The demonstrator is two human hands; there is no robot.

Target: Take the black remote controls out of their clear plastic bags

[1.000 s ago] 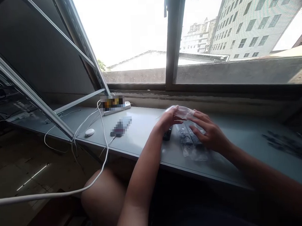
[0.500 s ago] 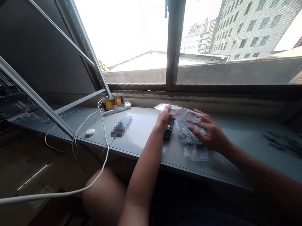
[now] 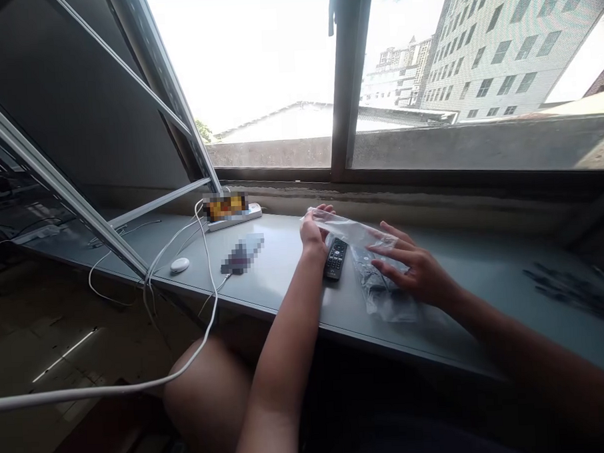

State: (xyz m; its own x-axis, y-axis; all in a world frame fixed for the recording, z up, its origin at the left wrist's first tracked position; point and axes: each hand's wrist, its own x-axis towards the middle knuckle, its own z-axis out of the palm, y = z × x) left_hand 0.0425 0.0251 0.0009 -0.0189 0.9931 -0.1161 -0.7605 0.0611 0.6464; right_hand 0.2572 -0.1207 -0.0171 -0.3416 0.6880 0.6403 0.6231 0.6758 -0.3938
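A clear plastic bag (image 3: 349,228) stretches between my two hands above the table. Its left end is gripped by my left hand (image 3: 314,231), whose fingers are curled. My right hand (image 3: 421,268) has its fingers spread, and they touch the bag's right end. Below the bag a black remote control (image 3: 335,260) lies on the table, buttons up, close to my left wrist. Beside it, partly under my right hand, lie dark items in clear plastic wrapping (image 3: 379,290); their shape is partly hidden.
On the grey table (image 3: 279,274) to the left are a blurred-out phone-like object (image 3: 242,254), a round white device (image 3: 179,265) and a white power strip (image 3: 235,218). A white cable (image 3: 213,317) hangs across the front edge. Dark thin items (image 3: 575,291) lie far right.
My left hand has moved a little left, drawing the bag straighter and uncovering more of the remote control. My right hand has shifted slightly left.
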